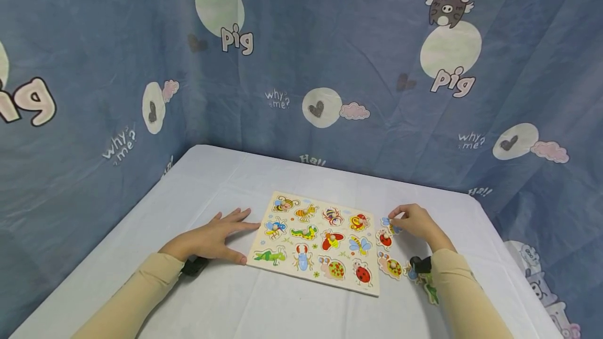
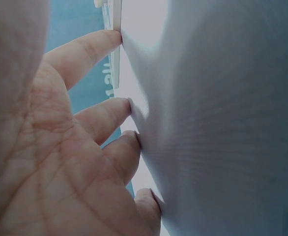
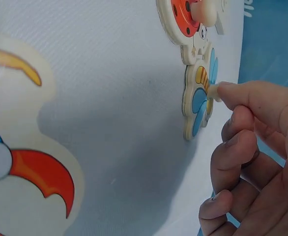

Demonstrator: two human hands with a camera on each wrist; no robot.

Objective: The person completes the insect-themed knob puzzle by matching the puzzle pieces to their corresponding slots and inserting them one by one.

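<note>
My left hand [image 1: 214, 238] rests at the left edge of a wooden insect puzzle board [image 1: 348, 282], fingers spread; in the left wrist view one fingertip [image 2: 115, 37] touches the board's side. Beyond the board's right edge, my right hand [image 1: 416, 221] pinches the small knob of a dragonfly puzzle piece [image 3: 199, 105] with blue wings and a striped yellow body. That piece stays low over the cloth, close beside a red ladybug piece [image 1: 385, 239]. Wooden knobs stand on several of the board's insects, among them a red beetle [image 1: 332, 240].
A snail piece [image 1: 390, 266] lies just right of the board. Nearer me, a green piece [image 1: 431, 293] and others are partly hidden by my right wrist. A piece with red pincers [image 3: 45, 177] looms close in the right wrist view. Blue printed curtain [image 1: 282, 135] borders the white-covered table [image 1: 202, 302].
</note>
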